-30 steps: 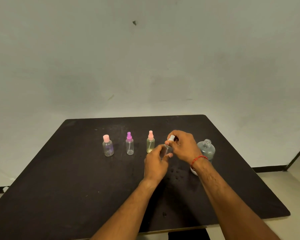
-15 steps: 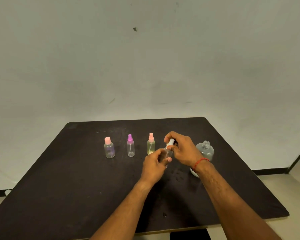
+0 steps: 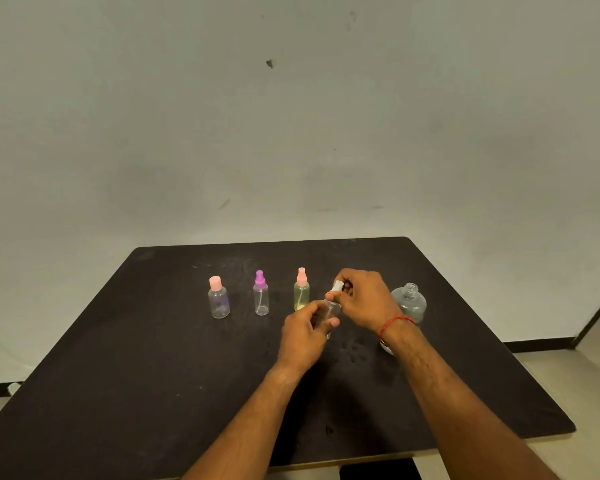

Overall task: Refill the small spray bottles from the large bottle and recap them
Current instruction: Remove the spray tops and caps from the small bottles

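Near the middle of the black table [image 3: 125, 358], my left hand [image 3: 303, 336] grips a small clear spray bottle [image 3: 331, 310] by its body. My right hand [image 3: 364, 299] pinches that bottle's white spray cap [image 3: 336, 286] at the neck. Three capped small bottles stand in a row to the left: a pink-capped one [image 3: 218, 299], a purple-capped one [image 3: 261, 299] and a yellowish one with a pink sprayer [image 3: 301, 291]. The large clear bottle [image 3: 409, 304] stands uncapped just behind my right wrist.
A white object [image 3: 386, 348], mostly hidden under my right wrist, lies by the large bottle's base. Wet spots [image 3: 352, 351] mark the table in front of my hands. A pale wall rises behind the table, with floor to the right.
Both hands stay on the small bottle and its white cap, with only slight finger shifts at the cap. The row of bottles and the large bottle have not moved.
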{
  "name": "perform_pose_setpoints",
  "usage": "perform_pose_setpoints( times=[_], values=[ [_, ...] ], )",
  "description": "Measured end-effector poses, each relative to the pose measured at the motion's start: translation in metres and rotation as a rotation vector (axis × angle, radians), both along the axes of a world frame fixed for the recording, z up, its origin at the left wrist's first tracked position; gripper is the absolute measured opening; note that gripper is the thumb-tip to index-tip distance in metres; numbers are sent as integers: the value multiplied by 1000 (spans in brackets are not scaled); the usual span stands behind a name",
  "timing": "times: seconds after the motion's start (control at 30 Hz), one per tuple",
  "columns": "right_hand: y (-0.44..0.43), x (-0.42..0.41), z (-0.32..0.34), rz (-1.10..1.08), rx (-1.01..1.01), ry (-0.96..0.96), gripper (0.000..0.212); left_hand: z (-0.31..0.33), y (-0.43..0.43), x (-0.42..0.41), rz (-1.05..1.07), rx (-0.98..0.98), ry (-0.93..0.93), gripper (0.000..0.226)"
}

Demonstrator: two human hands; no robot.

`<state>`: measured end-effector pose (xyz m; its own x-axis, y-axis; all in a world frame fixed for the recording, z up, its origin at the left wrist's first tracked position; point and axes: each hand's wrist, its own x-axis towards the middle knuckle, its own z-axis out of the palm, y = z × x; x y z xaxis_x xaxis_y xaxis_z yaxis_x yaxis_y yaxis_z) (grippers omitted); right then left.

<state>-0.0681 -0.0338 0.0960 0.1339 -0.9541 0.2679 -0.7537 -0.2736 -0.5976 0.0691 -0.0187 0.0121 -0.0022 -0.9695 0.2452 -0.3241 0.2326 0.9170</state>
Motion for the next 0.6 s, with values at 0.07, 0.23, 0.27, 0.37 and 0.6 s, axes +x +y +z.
perform_pose_setpoints(
  times=[0.07,0.23,0.27,0.37,0.6],
  values=[
    [0,0,0,36,6,6,8,0,0,2,-12,3,2,21],
    [1,-2,2,124,7,-7,15,1,-1,6,-51,23,7,21],
    [1,-2,3,136,13,-11,17,2,-1,7,-54,29,9,21],
    [2,-2,2,158,13,-41,19,2,-1,7,-47,32,11,20],
    [2,8,-1,-35,-7,-80,24,-3,-1,3,-13,25,29,29]
  ],
)
